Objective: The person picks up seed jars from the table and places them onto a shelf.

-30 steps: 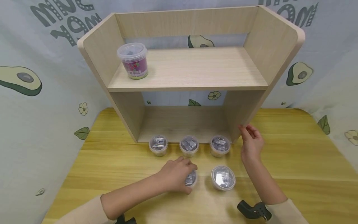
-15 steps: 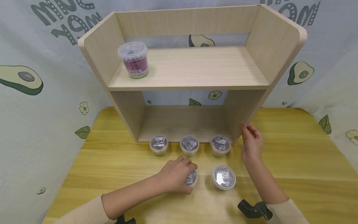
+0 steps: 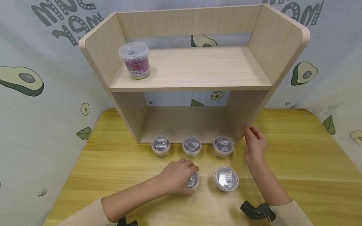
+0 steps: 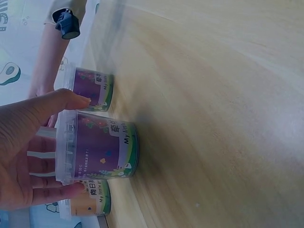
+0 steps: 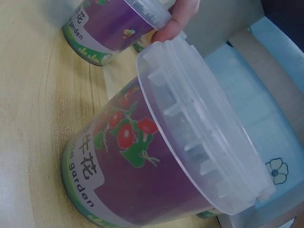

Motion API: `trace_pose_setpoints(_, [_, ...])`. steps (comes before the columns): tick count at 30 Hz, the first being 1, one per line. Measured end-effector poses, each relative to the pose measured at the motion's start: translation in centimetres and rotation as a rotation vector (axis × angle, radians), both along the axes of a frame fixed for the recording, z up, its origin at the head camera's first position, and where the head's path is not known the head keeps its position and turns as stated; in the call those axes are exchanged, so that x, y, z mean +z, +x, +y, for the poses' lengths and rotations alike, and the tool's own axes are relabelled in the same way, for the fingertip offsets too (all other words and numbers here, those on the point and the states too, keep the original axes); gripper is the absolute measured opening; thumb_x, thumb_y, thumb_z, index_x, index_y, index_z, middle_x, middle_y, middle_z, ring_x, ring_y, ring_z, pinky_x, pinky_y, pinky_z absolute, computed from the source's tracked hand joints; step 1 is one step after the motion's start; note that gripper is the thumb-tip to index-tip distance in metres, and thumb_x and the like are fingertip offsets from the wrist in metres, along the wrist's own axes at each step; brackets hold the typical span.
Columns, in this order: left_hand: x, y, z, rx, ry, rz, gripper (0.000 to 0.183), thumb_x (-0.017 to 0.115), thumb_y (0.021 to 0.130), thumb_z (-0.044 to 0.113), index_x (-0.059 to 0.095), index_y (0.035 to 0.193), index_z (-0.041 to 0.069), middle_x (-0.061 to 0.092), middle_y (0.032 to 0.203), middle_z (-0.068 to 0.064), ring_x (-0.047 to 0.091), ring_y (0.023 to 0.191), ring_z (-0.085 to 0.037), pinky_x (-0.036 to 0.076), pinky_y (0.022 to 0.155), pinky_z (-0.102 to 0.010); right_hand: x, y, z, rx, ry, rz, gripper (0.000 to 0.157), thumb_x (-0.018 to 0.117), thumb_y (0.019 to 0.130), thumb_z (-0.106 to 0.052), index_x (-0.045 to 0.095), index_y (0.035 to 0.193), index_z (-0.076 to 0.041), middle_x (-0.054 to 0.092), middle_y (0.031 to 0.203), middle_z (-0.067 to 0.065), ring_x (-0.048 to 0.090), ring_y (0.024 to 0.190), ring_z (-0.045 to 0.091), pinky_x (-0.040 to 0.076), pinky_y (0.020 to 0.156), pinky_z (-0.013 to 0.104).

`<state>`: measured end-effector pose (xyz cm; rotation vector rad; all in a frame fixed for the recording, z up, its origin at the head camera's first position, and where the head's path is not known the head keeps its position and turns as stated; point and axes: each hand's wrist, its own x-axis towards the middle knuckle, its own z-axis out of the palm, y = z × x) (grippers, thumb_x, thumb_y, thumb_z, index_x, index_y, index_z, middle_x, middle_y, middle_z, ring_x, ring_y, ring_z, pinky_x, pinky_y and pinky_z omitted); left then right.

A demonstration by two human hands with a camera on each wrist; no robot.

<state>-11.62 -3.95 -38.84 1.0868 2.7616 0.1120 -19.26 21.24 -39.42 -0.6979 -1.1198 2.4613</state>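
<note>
The shelf is matt wood; before it are shiny plastic tubs, under it a glossy wooden counter, behind it cloth.

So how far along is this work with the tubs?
Done, apparently: one tub stands on the upper shelf. In hand: the left hand holds a purple tub; the right hand touches the shelf unit's side. Remaining, if all are to be shelved: that one and four other tubs on the table.

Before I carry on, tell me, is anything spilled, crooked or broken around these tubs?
Nothing stands out. The shelf tub and the five tubs on the table stand upright, with no spill or damage showing. The left hand partly hides the one it grips.
</note>
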Motion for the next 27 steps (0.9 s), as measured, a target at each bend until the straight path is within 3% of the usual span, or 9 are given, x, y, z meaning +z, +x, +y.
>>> trace_pose_setpoints(6, [0.8,0.1,-0.4,-0.008,-0.020,0.003,0.060,0.075,0.066,0.048,0.061,0.116,0.018,0.060,0.107,0.002,0.055,0.095,-0.013,0.049,0.062,-0.028,0.1,-0.1,0.0,0.007,-0.025,-0.006,0.018,0.072,0.072,0.007,0.062,0.085,-0.002,0.054,0.097,0.005,0.059,0.085,0.011,0.048,0.079,0.016])
trace_pose_setpoints(27, [4.6,-0.5,-1.7,-0.004,0.054,-0.031,0.062,0.075,0.068,0.047,0.060,0.119,0.017,0.059,0.116,-0.001,0.055,0.104,-0.016,0.051,0.068,-0.031,0.0,0.0,0.1,-0.016,-0.080,0.029,0.016,0.070,0.071,0.012,0.063,0.078,0.000,0.057,0.090,0.006,0.061,0.080,0.012,0.050,0.076,0.018])
